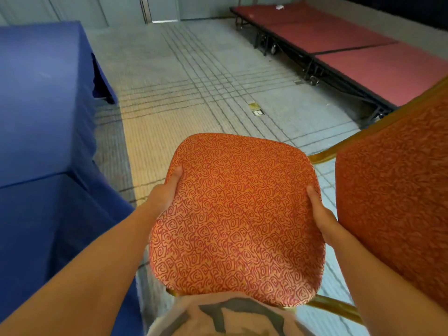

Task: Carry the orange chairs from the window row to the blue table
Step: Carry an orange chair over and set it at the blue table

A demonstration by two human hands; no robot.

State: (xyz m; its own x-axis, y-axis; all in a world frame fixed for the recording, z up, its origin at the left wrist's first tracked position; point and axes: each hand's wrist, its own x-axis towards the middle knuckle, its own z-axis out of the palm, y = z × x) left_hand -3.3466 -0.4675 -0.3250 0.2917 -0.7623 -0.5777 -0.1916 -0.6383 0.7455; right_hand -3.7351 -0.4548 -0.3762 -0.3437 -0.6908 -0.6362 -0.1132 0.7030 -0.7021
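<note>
Fingers (175, 177) clamp orange chair (237, 214) seat edges | left hand (164, 192), right hand (321, 214) | both extended forward

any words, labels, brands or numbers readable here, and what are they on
No readable text anywhere in this view.
Orange chair fabric: red squiggle pattern only, no letters.
Shirt: dark print, cropped and blurred, cannot be read.
Floor box: too small to show any marking.
White scrap on the red platform: too small to read.
</note>
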